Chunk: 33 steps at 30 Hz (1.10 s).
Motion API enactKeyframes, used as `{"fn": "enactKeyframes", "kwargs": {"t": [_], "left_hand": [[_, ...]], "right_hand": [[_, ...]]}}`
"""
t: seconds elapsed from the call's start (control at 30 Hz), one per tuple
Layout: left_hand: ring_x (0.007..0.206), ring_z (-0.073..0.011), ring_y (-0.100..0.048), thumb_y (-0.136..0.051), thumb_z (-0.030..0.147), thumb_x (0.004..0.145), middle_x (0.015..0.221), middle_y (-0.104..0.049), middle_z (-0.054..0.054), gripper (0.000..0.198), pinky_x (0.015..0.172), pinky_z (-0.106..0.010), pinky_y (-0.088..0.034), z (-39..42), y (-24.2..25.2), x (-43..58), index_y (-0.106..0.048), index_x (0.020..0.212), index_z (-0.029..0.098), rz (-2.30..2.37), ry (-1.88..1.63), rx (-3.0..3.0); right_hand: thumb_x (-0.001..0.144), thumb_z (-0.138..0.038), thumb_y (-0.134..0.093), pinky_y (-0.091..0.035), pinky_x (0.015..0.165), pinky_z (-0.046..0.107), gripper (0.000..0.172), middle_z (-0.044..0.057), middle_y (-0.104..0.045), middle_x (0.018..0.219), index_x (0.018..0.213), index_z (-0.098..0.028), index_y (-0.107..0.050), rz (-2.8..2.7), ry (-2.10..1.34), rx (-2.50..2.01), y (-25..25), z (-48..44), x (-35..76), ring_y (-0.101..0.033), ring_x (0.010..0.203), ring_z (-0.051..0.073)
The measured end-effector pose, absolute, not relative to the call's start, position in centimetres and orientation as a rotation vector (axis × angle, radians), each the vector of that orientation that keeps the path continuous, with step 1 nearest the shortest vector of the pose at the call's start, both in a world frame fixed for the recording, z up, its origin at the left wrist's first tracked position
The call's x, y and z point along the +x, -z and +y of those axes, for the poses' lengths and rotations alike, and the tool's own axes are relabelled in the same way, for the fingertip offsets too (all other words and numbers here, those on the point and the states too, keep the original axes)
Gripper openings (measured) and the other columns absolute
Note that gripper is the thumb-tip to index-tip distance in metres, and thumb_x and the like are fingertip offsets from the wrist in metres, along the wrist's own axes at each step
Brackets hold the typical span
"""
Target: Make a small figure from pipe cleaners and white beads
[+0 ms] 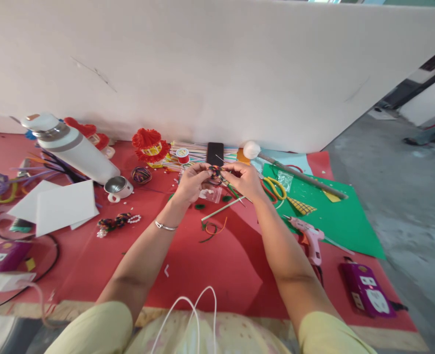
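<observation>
No legible text, no readable labels or brands, no numbers or signs

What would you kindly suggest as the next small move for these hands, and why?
Perhaps steady the multicoloured piece with the left hand and gently adjust it with the right hand, since the fingers of both pinch it from opposite sides. Its fine detail is too small to tell.
</observation>
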<state>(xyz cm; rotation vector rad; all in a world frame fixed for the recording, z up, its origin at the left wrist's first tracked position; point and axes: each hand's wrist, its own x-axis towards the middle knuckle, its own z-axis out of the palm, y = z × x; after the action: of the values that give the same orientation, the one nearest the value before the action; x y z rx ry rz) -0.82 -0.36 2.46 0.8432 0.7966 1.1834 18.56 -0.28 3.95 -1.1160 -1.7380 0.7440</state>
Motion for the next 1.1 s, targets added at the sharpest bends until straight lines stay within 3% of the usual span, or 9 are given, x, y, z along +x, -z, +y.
{"fn": "enactKeyframes", "kwargs": {"t": [0.23, 0.67, 0.83, 1.0, 1.1], "left_hand": [[0.052, -0.0076, -0.060, -0.087, 0.022, 0.063, 0.069, -0.067, 0.002, 0.029, 0.037, -0.015, -0.036, 0.0, -2.2, -1.0, -0.068, 0.084, 0.016, 0.825, -1.221, 0.765], [0.066, -0.0149, -0.073, -0.082, 0.020, 0.070, 0.077, -0.070, 0.001, 0.030, 0.046, -0.018, -0.051, -0.1, -2.2, -0.9, -0.061, 0.091, 0.018, 0.778, -1.198, 0.686], [0.070, -0.0151, -0.074, -0.083, 0.020, 0.071, 0.086, -0.075, -0.001, 0.040, 0.050, -0.020, -0.054, -0.3, -2.6, -0.8, -0.069, 0.108, 0.018, 0.769, -1.199, 0.682], [0.060, -0.0080, -0.065, -0.084, 0.017, 0.069, 0.078, -0.072, 0.001, 0.033, 0.042, -0.015, -0.042, -0.3, -2.7, -0.6, -0.072, 0.100, 0.016, 0.799, -1.253, 0.667], [0.060, -0.0091, -0.067, -0.082, 0.016, 0.068, 0.072, -0.069, 0.002, 0.027, 0.047, -0.016, -0.049, -0.2, -2.6, -0.6, -0.068, 0.091, 0.016, 0.767, -1.250, 0.612]], "right_hand": [[0.089, -0.038, -0.070, -0.050, 0.074, 0.031, 0.024, 0.005, -0.078, 0.090, 0.096, -0.019, -0.082, -1.701, -0.743, -1.105, -3.7, -0.2, 18.3, -0.067, 0.080, 0.019], [0.086, -0.040, -0.073, -0.055, 0.083, 0.035, 0.033, 0.005, -0.081, 0.104, 0.112, -0.020, -0.082, -1.636, -0.894, -1.089, -3.3, -0.4, 17.8, -0.072, 0.090, 0.022], [0.085, -0.039, -0.075, -0.053, 0.073, 0.032, 0.038, 0.004, -0.078, 0.092, 0.116, -0.019, -0.081, -1.644, -0.845, -1.147, -3.6, -0.5, 17.7, -0.067, 0.080, 0.019], [0.084, -0.034, -0.076, -0.054, 0.078, 0.033, 0.035, 0.005, -0.078, 0.095, 0.116, -0.019, -0.081, -1.626, -0.730, -1.170, -3.6, -0.8, 17.2, -0.069, 0.084, 0.021], [0.085, -0.032, -0.075, -0.055, 0.081, 0.034, 0.033, 0.005, -0.080, 0.105, 0.116, -0.022, -0.081, -1.637, -0.657, -1.144, -3.4, -1.0, 16.9, -0.070, 0.087, 0.021]]}}
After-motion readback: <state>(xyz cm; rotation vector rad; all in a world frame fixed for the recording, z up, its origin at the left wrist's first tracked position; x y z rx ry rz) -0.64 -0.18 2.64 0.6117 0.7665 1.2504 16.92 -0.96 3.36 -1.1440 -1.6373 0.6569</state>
